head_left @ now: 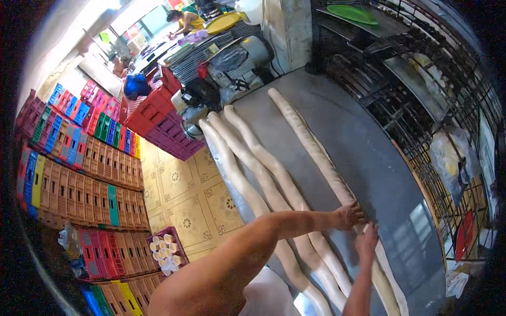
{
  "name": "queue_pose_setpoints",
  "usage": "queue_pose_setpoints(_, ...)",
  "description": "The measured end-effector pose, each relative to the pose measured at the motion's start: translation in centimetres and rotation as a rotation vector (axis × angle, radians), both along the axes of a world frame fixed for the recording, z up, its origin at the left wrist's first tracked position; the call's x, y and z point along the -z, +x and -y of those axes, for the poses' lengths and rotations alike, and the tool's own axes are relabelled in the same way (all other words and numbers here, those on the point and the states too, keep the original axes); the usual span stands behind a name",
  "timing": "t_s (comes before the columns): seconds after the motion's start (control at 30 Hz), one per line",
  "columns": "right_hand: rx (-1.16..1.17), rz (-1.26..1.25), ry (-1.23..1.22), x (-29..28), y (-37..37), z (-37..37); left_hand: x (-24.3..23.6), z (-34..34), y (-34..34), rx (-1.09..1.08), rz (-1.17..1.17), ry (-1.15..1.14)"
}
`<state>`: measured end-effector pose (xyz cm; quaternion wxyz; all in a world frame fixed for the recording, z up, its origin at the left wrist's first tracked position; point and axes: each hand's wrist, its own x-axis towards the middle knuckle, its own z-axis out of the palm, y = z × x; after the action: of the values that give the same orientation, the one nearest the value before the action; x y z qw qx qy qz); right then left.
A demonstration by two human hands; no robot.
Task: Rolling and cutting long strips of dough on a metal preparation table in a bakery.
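A long rope of dough (pixel 311 142) runs down the right part of the grey table (pixel 363 126). Its far stretch is rolled up, with a darker line along one side; the near stretch below my hands lies wider, with a pale loose edge. My left hand (pixel 350 216) is closed on the dough, fingers bent over it. Just nearer to me, my right hand (pixel 367 239) pinches the pale edge of the same rope. To the left lie three more long dough ropes (pixel 253 163), slightly wavy and side by side, passing under my left forearm.
Stacked plastic crates (pixel 89 179) line the left side, beside a tiled floor (pixel 184 184). A small crate of white cups (pixel 167 250) sits there. Machinery (pixel 237 63) stands at the table's far end. Wire racks (pixel 411 89) border the right. Another person (pixel 187 23) works far back.
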<state>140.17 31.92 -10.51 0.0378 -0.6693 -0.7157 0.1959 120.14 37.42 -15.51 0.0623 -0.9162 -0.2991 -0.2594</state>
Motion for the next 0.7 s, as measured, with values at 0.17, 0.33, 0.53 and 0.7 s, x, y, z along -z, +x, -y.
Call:
queue_pose_setpoints(0.17,-0.093,0.313,0.239,0.7,-1.4,4.9,-4.8,0.0,3.6,0.016,-0.534,-0.647)
queue_pose_setpoints(0.33,0.134,-0.517,-0.327,0.5,4.9,0.3,2.2,2.3,5.1,0.051,-0.329,-0.255)
queue_pose_setpoints(0.53,0.074,-0.773,0.146,-2.1,-2.7,4.1,6.8,1.2,1.8,-0.052,-0.021,-0.356)
queue_pose_setpoints(0.7,0.135,-0.583,-0.349,0.8,8.8,-0.7,-6.1,3.5,6.4,0.065,-0.404,-0.369)
